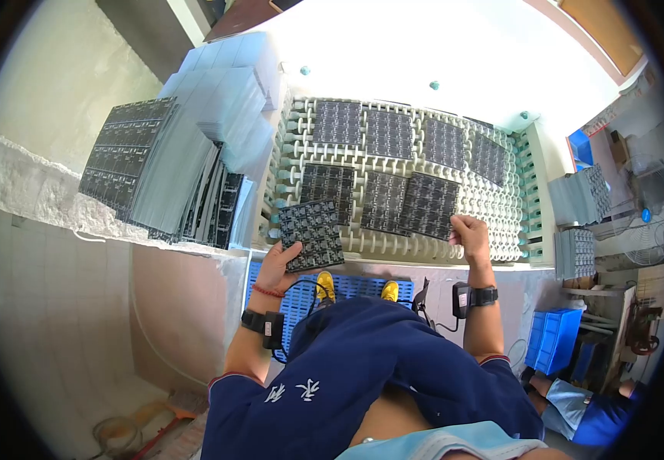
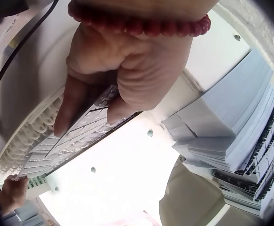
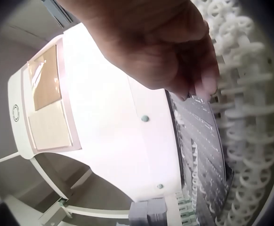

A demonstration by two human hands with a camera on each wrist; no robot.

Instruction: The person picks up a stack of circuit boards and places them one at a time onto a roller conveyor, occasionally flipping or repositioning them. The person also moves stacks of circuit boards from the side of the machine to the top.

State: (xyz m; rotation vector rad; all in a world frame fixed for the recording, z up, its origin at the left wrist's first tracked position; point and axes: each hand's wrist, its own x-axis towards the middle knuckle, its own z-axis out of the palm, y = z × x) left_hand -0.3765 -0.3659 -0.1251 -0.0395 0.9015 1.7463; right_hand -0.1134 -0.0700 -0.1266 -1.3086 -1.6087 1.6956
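Observation:
In the head view the left hand grips a dark patterned panel by its lower left edge, thumb on its face, in front of the roller bed. The left wrist view shows this hand with fingers and thumb on either side of the panel. The right hand pinches the lower right corner of another dark panel over the rollers; that panel overlaps its left neighbour. Close up, the right hand's fingertips meet the panel's edge. More panels lie in a row behind.
White wheel rollers fill the bed between its side rails. Panels and pale blue sheets are stacked at the left. To the right are more stacks, a blue crate and another person's legs.

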